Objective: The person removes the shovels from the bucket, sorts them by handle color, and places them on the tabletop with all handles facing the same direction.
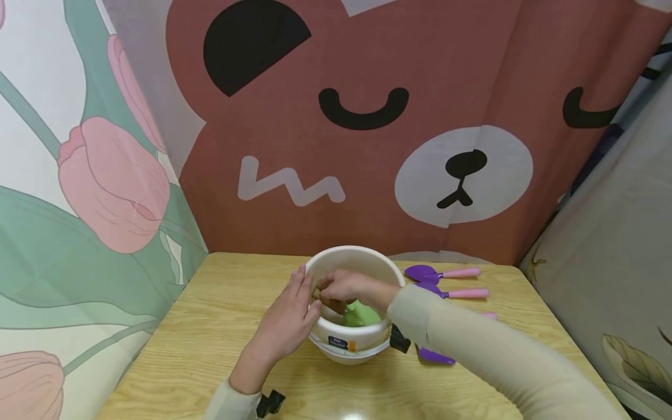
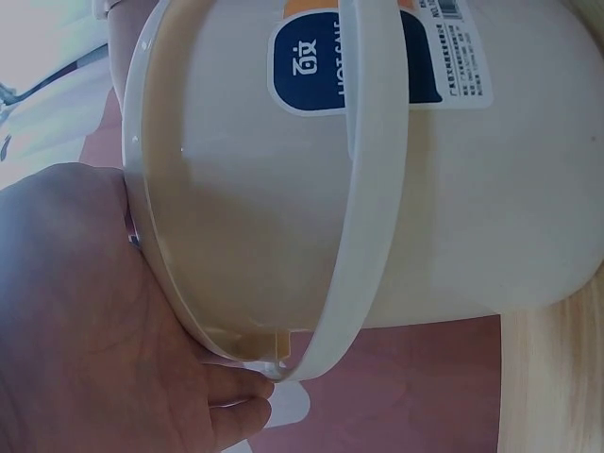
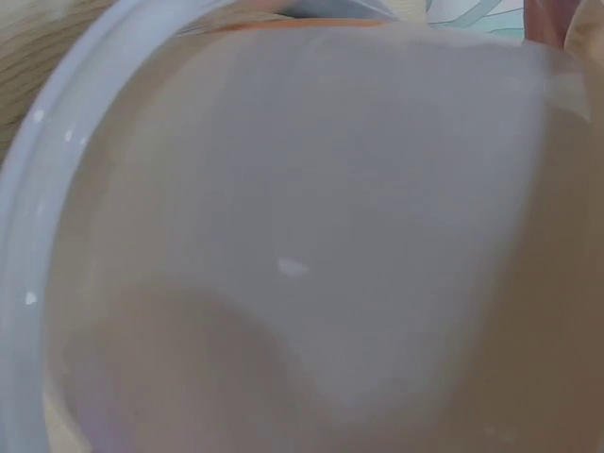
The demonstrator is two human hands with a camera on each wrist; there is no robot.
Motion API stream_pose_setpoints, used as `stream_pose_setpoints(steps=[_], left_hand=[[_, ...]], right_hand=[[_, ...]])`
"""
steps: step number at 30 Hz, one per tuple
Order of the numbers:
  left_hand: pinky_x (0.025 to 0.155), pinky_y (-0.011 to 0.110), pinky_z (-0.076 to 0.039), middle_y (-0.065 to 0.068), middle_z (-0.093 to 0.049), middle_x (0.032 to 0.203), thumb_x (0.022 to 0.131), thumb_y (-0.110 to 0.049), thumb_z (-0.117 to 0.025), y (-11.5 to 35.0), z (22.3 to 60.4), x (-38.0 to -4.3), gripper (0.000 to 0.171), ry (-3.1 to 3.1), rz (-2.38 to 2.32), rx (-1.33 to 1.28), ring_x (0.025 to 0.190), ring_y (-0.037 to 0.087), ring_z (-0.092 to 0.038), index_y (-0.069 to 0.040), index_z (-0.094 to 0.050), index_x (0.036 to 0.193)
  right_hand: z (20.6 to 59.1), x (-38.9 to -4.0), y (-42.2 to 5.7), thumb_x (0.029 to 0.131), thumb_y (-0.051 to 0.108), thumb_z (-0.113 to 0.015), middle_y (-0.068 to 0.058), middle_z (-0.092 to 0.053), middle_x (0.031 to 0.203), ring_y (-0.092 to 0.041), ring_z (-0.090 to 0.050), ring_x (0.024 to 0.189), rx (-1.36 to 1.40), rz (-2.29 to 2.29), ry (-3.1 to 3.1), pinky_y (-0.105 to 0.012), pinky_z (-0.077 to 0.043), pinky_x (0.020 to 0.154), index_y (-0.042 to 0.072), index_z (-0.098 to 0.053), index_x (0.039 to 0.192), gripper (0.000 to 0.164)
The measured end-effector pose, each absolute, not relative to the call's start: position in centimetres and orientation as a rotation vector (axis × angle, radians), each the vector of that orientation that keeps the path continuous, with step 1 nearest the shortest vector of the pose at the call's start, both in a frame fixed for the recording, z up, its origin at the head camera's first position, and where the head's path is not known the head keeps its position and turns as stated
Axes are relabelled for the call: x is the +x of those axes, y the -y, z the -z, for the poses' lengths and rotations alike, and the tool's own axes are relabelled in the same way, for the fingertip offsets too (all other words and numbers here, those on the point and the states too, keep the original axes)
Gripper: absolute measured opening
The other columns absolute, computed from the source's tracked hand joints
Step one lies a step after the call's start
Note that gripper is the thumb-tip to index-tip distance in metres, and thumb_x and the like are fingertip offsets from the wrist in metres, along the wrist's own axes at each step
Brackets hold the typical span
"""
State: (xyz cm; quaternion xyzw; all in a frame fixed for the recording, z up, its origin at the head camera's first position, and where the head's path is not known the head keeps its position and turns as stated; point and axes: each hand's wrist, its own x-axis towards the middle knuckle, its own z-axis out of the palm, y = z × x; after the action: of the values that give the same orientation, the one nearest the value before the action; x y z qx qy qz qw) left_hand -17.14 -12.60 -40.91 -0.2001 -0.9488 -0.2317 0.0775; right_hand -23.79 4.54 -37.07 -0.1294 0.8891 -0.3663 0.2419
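A white plastic bucket [image 1: 350, 341] with a blue label stands on the table. My left hand [image 1: 287, 318] rests on its left rim with the fingers straight. In the left wrist view, that hand [image 2: 104, 311] lies against the rim, beside the white bail handle [image 2: 373, 217]. My right hand [image 1: 346, 286] reaches inside the bucket, its fingers curled round a brown, wooden-looking piece [image 1: 333, 304]. Near it in the bucket shows something light green [image 1: 361, 315]; whether the two are joined is hidden. The right wrist view shows mostly the bucket's pale wall [image 3: 311, 208], without the fingers.
To the bucket's right lie several purple garden trowels with pink handles, one at the back [image 1: 422, 273], another before it [image 1: 467, 293], partly behind my right sleeve [image 1: 488, 344]. The wooden table [image 1: 210, 338] meets a bear-print curtain [image 1: 294, 227] at its back edge.
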Motion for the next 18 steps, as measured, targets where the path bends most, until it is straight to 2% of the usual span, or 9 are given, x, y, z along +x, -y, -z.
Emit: stream_pose_setpoints(steps=[5, 7, 12, 15, 18], left_hand=[[0.122, 0.049, -0.027, 0.012, -0.012, 0.169, 0.107, -0.041, -0.038, 12.64, 40.98, -17.09, 0.066, 2.84, 0.703, -0.585, 0.155, 0.031, -0.017, -0.003, -0.026, 0.16], [0.122, 0.049, -0.028, 0.012, -0.013, 0.169, 0.107, -0.041, -0.039, 12.64, 41.0, -17.1, 0.066, 2.835, 0.707, -0.584, 0.155, 0.031, -0.017, -0.003, -0.025, 0.16], [0.123, 0.048, -0.027, 0.011, -0.012, 0.17, 0.107, -0.041, -0.038, 12.58, 40.99, -17.12, 0.066, 2.834, 0.709, -0.594, 0.155, 0.029, -0.015, -0.003, -0.025, 0.16], [0.123, 0.048, -0.027, 0.01, -0.01, 0.17, 0.107, -0.041, -0.038, 12.56, 40.95, -17.14, 0.066, 2.835, 0.7, -0.6, 0.155, 0.029, -0.014, -0.003, -0.025, 0.16], [0.123, 0.049, -0.026, 0.009, -0.01, 0.17, 0.108, -0.04, -0.039, 12.58, 40.89, -17.19, 0.066, 2.832, 0.701, -0.596, 0.155, 0.029, -0.014, -0.003, -0.024, 0.16]], right_hand=[[37.3, -24.09, -4.35, 0.092, 0.011, -0.06, -0.01, -0.064, 0.085, -0.017, -0.054, 0.067, -0.415, 0.945, -2.375, -0.028, -0.042, 0.058, 0.001, -0.067, 0.122, 0.032], [37.35, -24.2, -4.3, 0.093, 0.011, -0.059, -0.01, -0.063, 0.08, -0.017, -0.056, 0.067, -0.449, 0.938, -2.35, -0.029, -0.045, 0.06, 0.0, -0.066, 0.116, 0.027], [37.41, -24.38, -4.31, 0.092, 0.008, -0.058, -0.008, -0.064, 0.081, -0.021, -0.061, 0.072, -0.511, 0.881, -2.337, -0.035, -0.054, 0.068, 0.003, -0.065, 0.115, 0.025], [37.35, -24.49, -4.32, 0.091, 0.006, -0.057, -0.008, -0.06, 0.079, -0.021, -0.059, 0.069, -0.521, 0.862, -2.31, -0.035, -0.052, 0.065, 0.003, -0.064, 0.11, 0.02], [37.15, -24.58, -4.34, 0.089, 0.005, -0.06, -0.005, -0.058, 0.079, -0.018, -0.055, 0.068, -0.542, 0.853, -2.294, -0.03, -0.046, 0.062, 0.004, -0.063, 0.11, 0.021]])
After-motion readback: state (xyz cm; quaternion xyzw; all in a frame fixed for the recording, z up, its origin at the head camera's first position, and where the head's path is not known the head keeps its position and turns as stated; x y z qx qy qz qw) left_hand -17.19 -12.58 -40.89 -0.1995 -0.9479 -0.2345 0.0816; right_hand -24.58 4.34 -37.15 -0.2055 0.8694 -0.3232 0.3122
